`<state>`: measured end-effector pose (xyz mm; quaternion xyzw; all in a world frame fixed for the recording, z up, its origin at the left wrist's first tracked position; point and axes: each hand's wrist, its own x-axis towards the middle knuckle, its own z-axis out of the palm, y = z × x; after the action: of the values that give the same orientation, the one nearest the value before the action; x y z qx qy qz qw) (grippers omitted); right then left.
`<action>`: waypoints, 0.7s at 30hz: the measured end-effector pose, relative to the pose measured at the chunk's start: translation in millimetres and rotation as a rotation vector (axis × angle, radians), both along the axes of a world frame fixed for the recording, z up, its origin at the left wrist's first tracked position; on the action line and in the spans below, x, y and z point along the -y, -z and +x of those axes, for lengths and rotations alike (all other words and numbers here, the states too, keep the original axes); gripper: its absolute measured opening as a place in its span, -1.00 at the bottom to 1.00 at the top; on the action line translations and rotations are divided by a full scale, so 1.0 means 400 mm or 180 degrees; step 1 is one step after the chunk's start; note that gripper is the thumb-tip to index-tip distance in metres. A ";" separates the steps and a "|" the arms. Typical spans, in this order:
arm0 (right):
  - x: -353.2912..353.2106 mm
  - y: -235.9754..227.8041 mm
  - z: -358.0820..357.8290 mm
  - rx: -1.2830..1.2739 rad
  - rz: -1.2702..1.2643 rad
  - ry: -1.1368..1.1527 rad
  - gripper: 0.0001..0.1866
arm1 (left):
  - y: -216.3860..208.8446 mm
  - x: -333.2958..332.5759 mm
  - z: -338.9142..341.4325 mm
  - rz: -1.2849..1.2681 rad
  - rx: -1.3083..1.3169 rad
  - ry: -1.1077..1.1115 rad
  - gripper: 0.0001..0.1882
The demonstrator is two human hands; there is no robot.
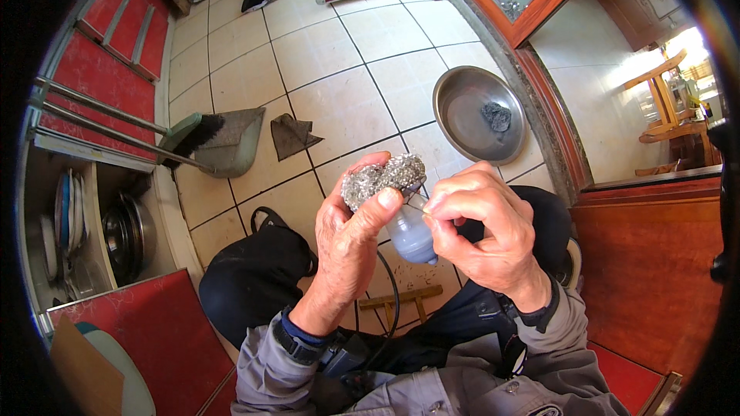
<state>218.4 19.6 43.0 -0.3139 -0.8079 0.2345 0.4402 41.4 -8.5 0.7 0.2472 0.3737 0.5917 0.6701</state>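
Note:
My left hand (344,237) is closed around a steel wool scourer (383,176), with the thumb pressed on its near side. Below the silvery wool hangs a rounded, blue-grey plastic part (413,233), which looks like a handle joined to it. To its right, my right hand (492,229) pinches thumb and forefinger together against the side of that part, where wool and plastic meet. What lies between those fingertips is too small to make out. Both hands are held up above my knees.
On the tiled floor at right stands a steel basin (469,112) holding a dark scouring pad (496,117). A dustpan (235,142) and a dark cloth (291,136) lie left. A wooden piece (401,298) is between my legs. Red cabinets (100,123) line the left.

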 end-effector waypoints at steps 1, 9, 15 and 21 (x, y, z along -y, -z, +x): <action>-0.004 0.002 0.000 0.0049 0.0196 0.0014 -0.62 | -0.001 0.000 -0.001 -0.0005 0.0144 0.0029 -0.33; -0.005 0.004 -0.015 0.0202 0.0615 0.0262 -0.60 | -0.004 0.000 0.002 0.0036 0.0168 -0.0043 -0.29; 0.035 -0.007 -0.027 -0.0359 -0.1024 0.0197 -0.74 | 0.001 0.000 -0.001 0.0142 0.0115 -0.0198 -0.27; 0.029 -0.025 -0.028 -0.0062 -0.1173 0.0276 -0.75 | 0.003 0.005 0.001 0.0355 0.0025 -0.0405 -0.25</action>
<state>207.2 8.1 53.0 -0.4215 -0.7327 0.3623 0.3928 41.8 -10.6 -0.3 0.2576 0.3525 0.6539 0.6179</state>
